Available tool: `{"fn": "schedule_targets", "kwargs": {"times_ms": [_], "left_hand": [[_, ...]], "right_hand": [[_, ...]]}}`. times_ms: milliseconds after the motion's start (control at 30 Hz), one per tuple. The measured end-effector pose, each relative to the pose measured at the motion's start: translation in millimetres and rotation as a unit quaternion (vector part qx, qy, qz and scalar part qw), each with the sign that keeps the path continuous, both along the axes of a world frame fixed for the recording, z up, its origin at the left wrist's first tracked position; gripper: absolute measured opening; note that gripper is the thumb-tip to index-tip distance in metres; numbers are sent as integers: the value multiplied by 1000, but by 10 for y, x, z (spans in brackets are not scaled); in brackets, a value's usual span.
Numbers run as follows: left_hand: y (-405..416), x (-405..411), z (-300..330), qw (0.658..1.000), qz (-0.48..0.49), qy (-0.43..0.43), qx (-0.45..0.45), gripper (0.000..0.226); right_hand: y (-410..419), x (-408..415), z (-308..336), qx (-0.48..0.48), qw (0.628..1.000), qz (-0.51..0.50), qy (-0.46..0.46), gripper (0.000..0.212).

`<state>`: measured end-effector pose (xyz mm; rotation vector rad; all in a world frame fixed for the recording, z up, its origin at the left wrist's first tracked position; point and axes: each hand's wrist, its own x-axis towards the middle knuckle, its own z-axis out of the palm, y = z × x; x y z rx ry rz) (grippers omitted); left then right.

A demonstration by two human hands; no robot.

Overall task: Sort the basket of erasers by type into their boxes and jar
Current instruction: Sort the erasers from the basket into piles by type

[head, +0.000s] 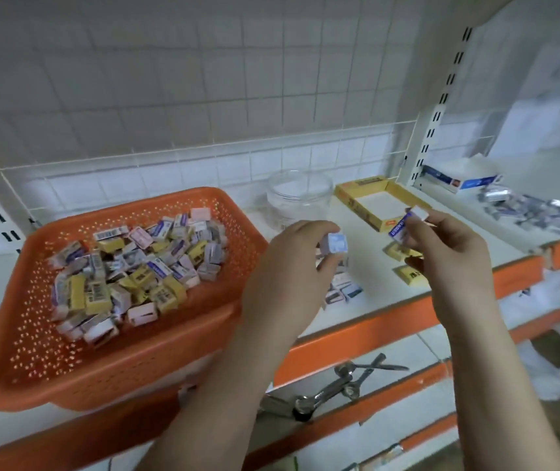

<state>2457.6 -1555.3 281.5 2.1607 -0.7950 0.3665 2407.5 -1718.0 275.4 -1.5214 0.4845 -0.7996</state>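
An orange perforated basket (68, 351) on the left of the shelf holds several yellow, blue and pink wrapped erasers (135, 270). My left hand (292, 266) hovers right of the basket and pinches a small pale blue eraser (337, 244). My right hand (448, 253) grips a white eraser with a blue sleeve (404, 226) in front of the open yellow box (349, 198). A clear glass jar (297, 198) stands behind my hands. A few yellow erasers (407, 275) and small blue-white erasers (343, 290) lie on the shelf beneath my hands.
A blue and white box (465, 180) and a heap of silver-wrapped pieces (529, 209) sit on the right shelf bay past the upright post (438, 107). Metal tools (343, 385) lie on the lower shelf. A wire rail runs along the tiled back wall.
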Motion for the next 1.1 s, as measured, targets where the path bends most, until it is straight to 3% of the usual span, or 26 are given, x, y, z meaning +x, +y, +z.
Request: {"fn": "schedule_targets", "kwargs": {"times_ms": [167,367,467,600,833,933,1100], "left_hand": [[-409,-68,-178,999,38,-9,20,35],[-736,44,-678,991,122,40,25,33],[-786,-23,-826,989,148,-12,21,25],[-752,-126,-907,973,214,-84,27,31],[-864,-133,-866,953,288,-63,63,30],[-851,-151,-876,947,309,-71,49,27],[-848,-159,-885,946,313,-83,37,30]], "right_hand": [[-362,-45,-103,38,999,11,6,14],[-969,-126,-138,-8,998,52,40,23],[-1378,-157,-133,-11,998,47,44,15],[-2063,-132,-104,-70,995,-15,72,26],[-3196,218,-114,-195,950,-117,214,28],[-3346,352,-156,-234,929,-109,264,29],[-3312,468,-209,-278,912,-121,274,31]]}}
